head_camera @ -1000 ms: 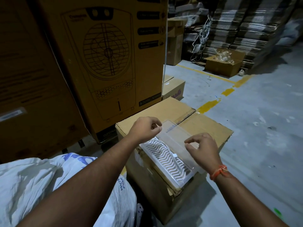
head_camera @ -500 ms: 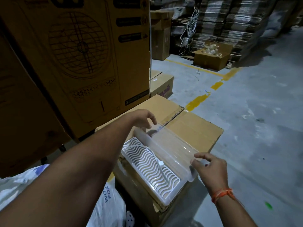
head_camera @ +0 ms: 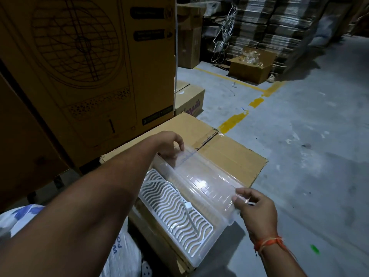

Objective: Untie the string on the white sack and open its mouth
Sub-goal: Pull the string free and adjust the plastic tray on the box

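Observation:
The white sack (head_camera: 123, 254) with blue print lies at the bottom left, mostly hidden under my left forearm; its string and mouth are out of sight. A clear plastic tray (head_camera: 203, 188) with a white wavy grid insert (head_camera: 171, 208) rests on a cardboard box (head_camera: 235, 154). My left hand (head_camera: 169, 145) holds the tray's far end with curled fingers. At the tray's near right end, my right hand (head_camera: 257, 208) pinches the clear rim; an orange thread is tied on that wrist.
Tall cardboard cartons printed with a fan drawing (head_camera: 89, 62) stand close on the left. A smaller box (head_camera: 189, 100) sits behind the one in use. An open box (head_camera: 251, 66) and stacked flattened cardboard (head_camera: 279, 27) are at the back. Grey concrete floor (head_camera: 309, 146) with yellow markings lies to the right.
My view has tilted toward the box. The tray has been laid flatter on the box; my left hand reached to its far end and my right hand moved to its near right end and pinched it.

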Demonstrator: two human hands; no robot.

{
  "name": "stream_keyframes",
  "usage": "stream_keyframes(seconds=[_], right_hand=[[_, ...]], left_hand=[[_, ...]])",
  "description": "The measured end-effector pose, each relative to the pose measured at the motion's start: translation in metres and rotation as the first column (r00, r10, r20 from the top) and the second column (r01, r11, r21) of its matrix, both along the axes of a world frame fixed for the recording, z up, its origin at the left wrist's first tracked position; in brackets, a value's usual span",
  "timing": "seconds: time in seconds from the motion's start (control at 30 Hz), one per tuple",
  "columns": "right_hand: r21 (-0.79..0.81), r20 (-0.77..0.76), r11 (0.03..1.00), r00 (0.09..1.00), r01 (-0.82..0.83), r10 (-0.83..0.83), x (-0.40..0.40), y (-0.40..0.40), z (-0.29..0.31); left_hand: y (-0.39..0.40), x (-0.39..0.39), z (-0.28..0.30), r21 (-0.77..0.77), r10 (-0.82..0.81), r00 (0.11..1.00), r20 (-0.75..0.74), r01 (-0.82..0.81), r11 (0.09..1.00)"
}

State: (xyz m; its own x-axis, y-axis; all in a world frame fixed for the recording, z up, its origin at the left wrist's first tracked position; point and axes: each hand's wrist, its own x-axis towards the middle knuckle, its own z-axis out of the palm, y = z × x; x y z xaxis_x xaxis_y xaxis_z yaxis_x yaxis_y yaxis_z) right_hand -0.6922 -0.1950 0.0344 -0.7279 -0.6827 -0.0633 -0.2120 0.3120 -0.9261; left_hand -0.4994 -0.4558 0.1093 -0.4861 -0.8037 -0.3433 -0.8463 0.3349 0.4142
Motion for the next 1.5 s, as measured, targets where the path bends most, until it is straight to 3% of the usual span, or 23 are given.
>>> stream_keyframes(seconds=[0.1,0.17,0.3,0.4,0.47,0.57,0.67,0.77,0.87,0.93,1.0,1.07,1.17,1.33,1.5], right_hand=[[-0.120,-0.156,0.993,0.988,-0.007,-0.011,-0.004,-0.004,0.031],[-0.200,-0.284,0.979,0.958,-0.037,-0.022,-0.005,-0.007,0.057],[-0.366,-0.481,0.919,0.875,-0.146,-0.052,0.004,-0.004,0.091],[-0.411,-0.610,0.864,0.792,-0.291,-0.023,0.022,0.012,0.095],[-0.385,-0.662,0.829,0.747,-0.405,0.057,0.035,0.025,0.093],[-0.343,-0.625,0.768,0.741,-0.541,0.243,0.054,0.051,0.091],[-0.288,-0.437,0.788,0.806,-0.545,0.398,0.073,0.078,0.092],[-0.048,-0.403,0.880,0.815,-0.473,0.416,0.085,0.086,0.095],[0.142,-0.326,0.850,0.787,-0.507,0.524,0.090,0.080,0.092],[0.163,-0.361,0.846,0.768,-0.507,0.529,0.096,0.079,0.089],[0.164,-0.397,0.863,0.769,-0.478,0.502,0.105,0.080,0.089],[0.212,-0.447,0.877,0.755,-0.430,0.479,0.118,0.079,0.088],[0.324,-0.500,0.881,0.729,-0.344,0.468,0.134,0.074,0.081],[0.398,-0.440,0.872,0.775,-0.284,0.453,0.136,0.068,0.068],[0.316,-0.338,0.883,0.829,-0.346,0.446,0.123,0.067,0.059]], left_hand=[[-0.003,0.000,0.016,-0.065,0.025,0.981,-0.194,-0.038,0.997],[-0.001,0.006,0.032,-0.046,0.072,0.921,-0.383,-0.097,0.994],[0.011,0.031,0.060,0.225,0.310,0.692,-0.652,-0.214,0.951],[0.031,0.049,0.074,0.468,0.556,0.432,-0.709,-0.301,0.831],[0.046,0.061,0.077,0.472,0.613,0.355,-0.705,-0.410,0.780],[0.067,0.081,0.078,0.391,0.624,0.398,-0.673,-0.524,0.756],[0.093,0.104,0.085,0.525,0.663,0.371,-0.651,-0.411,0.745],[0.115,0.120,0.084,0.610,0.709,0.309,-0.633,-0.365,0.703],[0.127,0.131,0.076,0.653,0.746,0.241,-0.621,-0.366,0.663],[0.132,0.138,0.066,0.611,0.725,0.280,-0.630,-0.399,0.684],[0.132,0.146,0.051,0.366,0.604,0.481,-0.636,-0.501,0.784],[0.134,0.152,0.037,0.071,0.464,0.700,-0.543,-0.512,0.856],[0.136,0.154,0.023,-0.159,0.359,0.861,-0.360,-0.435,0.886],[0.134,0.147,0.010,-0.145,0.303,0.914,-0.271,-0.350,0.925],[0.118,0.139,0.007,-0.169,0.293,0.926,-0.239,-0.337,0.926]])
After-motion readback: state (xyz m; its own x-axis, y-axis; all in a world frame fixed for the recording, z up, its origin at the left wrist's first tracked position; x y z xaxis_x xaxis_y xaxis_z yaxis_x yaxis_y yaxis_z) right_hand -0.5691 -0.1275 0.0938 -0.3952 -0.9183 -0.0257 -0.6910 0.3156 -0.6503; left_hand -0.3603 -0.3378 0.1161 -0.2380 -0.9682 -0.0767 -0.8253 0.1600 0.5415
